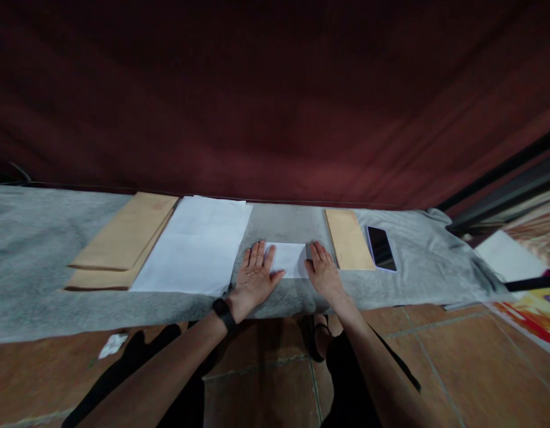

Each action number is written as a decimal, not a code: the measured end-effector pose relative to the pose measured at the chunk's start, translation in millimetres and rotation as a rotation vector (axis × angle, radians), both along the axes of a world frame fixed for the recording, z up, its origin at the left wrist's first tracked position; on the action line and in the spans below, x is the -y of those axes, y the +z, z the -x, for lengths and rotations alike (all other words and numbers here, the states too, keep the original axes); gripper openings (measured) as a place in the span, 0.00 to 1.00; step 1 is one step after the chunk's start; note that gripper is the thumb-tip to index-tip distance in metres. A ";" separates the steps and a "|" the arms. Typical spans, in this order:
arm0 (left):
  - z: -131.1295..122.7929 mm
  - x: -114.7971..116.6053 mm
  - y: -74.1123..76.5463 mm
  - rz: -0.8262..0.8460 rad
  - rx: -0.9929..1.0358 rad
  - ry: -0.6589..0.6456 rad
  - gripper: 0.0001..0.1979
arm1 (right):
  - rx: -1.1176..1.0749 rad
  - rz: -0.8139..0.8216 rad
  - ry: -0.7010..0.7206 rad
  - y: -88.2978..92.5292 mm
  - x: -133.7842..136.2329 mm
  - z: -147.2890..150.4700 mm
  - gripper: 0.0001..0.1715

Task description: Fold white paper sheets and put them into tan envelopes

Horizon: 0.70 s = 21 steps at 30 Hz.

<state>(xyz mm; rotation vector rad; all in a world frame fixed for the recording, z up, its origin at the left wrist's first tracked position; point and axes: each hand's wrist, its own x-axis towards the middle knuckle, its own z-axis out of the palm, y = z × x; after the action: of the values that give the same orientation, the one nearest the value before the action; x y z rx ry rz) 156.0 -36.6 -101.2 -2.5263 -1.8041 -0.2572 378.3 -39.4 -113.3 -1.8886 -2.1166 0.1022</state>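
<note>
A small folded white paper (290, 259) lies on the grey cloth-covered surface (34, 255) in front of me. My left hand (254, 278), with a black band on its wrist, lies flat with fingers stretched out over the paper's left edge. My right hand (323, 273) lies flat on the paper's right edge, fingers together and extended. Neither hand grips anything.
A stack of white sheets (198, 244) lies left of the folded paper, with brown envelopes (123, 241) beyond it. One brown envelope (348, 239) and a dark phone (380, 248) lie to the right. A dark red curtain (275, 101) hangs behind. Tiled floor (435, 356) is below.
</note>
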 end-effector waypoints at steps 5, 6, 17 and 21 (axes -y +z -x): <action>0.2 0.1 -1.2 0.003 0.026 -0.006 0.38 | -0.100 -0.039 0.149 7.8 0.4 28.9 0.32; 0.3 0.2 -1.2 0.004 0.025 -0.008 0.37 | -0.098 -0.016 0.186 9.0 2.1 35.8 0.32; -0.3 1.1 -2.6 0.003 0.013 -0.010 0.34 | 0.054 0.038 0.184 3.9 8.6 51.8 0.31; 0.7 2.4 -5.6 0.005 0.021 -0.018 0.34 | 0.079 0.017 0.153 0.0 6.5 50.7 0.31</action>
<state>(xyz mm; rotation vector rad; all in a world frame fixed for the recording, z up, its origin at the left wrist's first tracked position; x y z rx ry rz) 155.3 -39.1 -106.7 -2.5534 -1.7921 -0.2809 327.6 -45.9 -113.3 -1.7659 -2.3184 0.0800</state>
